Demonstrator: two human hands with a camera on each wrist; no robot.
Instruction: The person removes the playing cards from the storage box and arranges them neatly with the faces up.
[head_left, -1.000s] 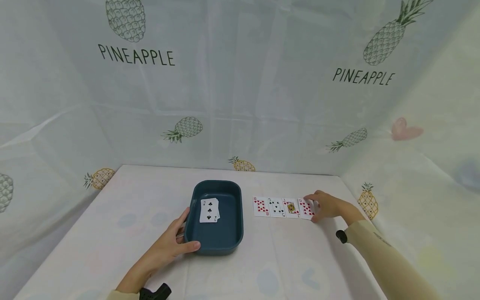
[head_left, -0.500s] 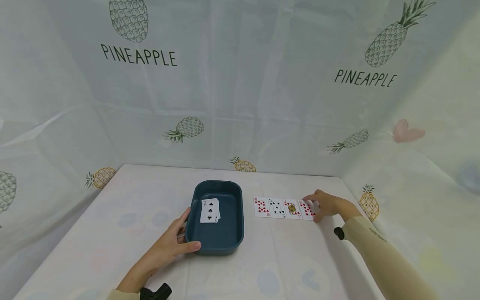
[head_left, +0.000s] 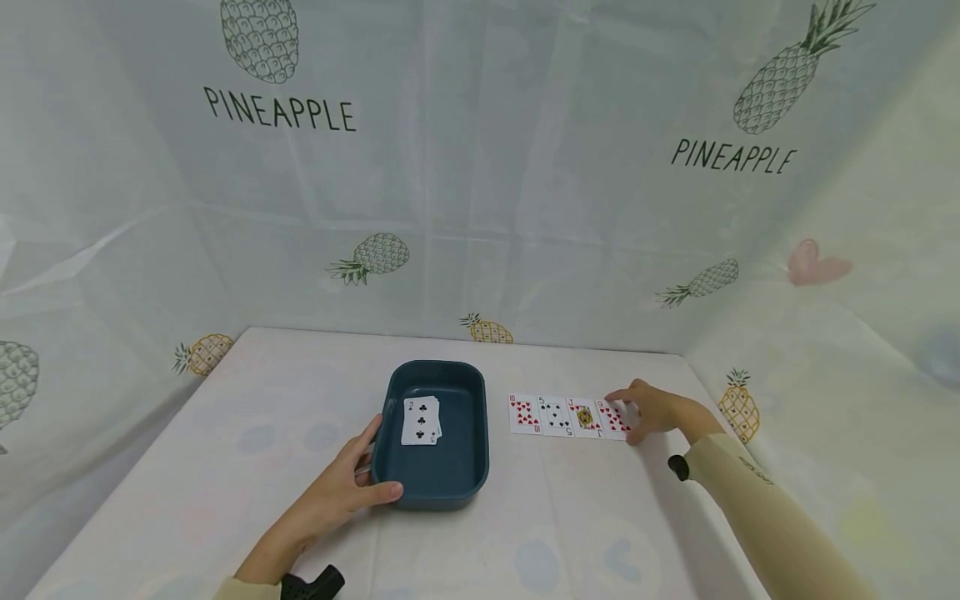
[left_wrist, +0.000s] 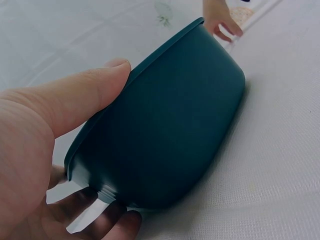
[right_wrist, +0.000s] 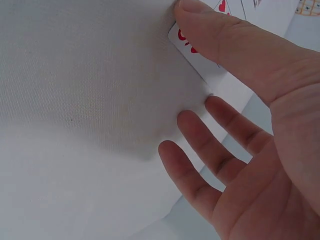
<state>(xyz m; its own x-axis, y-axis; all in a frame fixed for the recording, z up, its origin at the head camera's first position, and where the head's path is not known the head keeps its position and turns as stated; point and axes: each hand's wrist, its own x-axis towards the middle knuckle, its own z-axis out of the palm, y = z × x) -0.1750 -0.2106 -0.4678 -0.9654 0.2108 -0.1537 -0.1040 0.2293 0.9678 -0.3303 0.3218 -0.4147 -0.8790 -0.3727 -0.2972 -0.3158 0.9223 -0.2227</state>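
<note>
A dark teal rectangular dish (head_left: 450, 479) stands on the table, a small stack of playing cards (head_left: 420, 421) in it with a three of clubs on top. My left hand (head_left: 341, 483) grips its left side, thumb at the rim and fingers curled along the outer wall (left_wrist: 165, 125). To the right, playing cards lie face up in a row: a ten of hearts (head_left: 524, 414), a black five (head_left: 556, 416) and a jack (head_left: 584, 417). At the right end, my right hand (head_left: 656, 411) holds a red heart card (head_left: 611, 419) between index finger and thumb, partly covering it.
A white cloth with faint pastel spots covers the table (head_left: 465, 550). Pineapple-print sheeting (head_left: 480, 183) hangs behind the far edge and along both sides. Bands with dark devices (head_left: 311, 583) are on both wrists.
The head view has shifted slightly. My right hand stays at the last card with barely any movement, while my left hand keeps its grip on the dish.
</note>
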